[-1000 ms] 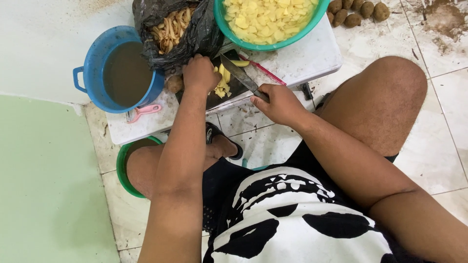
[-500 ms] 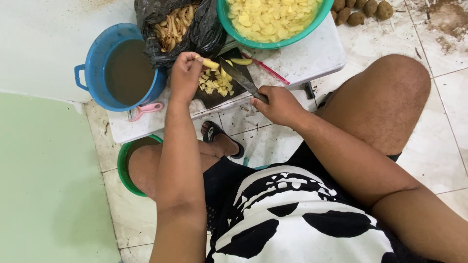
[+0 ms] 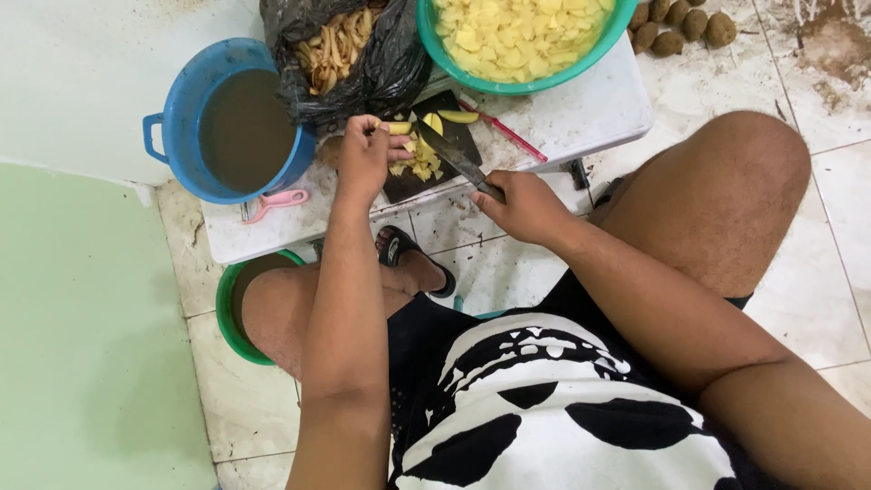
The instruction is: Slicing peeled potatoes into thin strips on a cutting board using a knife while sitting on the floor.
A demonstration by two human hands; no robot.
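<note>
My right hand (image 3: 526, 207) is closed round the handle of the knife (image 3: 454, 156), blade angled to 11 o'clock over the dark cutting board (image 3: 454, 136). My left hand (image 3: 365, 161) pinches a peeled potato piece (image 3: 396, 128) between fingertips at the board's 10 o'clock edge. Cut chunks (image 3: 419, 167) are piled mid-board; another slice (image 3: 457, 116) sits at 1 o'clock. I judge the potato firm but wet and slippery, light, so grip it by the flat cut faces, fingers clear of the edge. At 12 o'clock is the green bowl (image 3: 445, 54) of cut pieces; at 9 o'clock, the blue pot (image 3: 172, 109).
</note>
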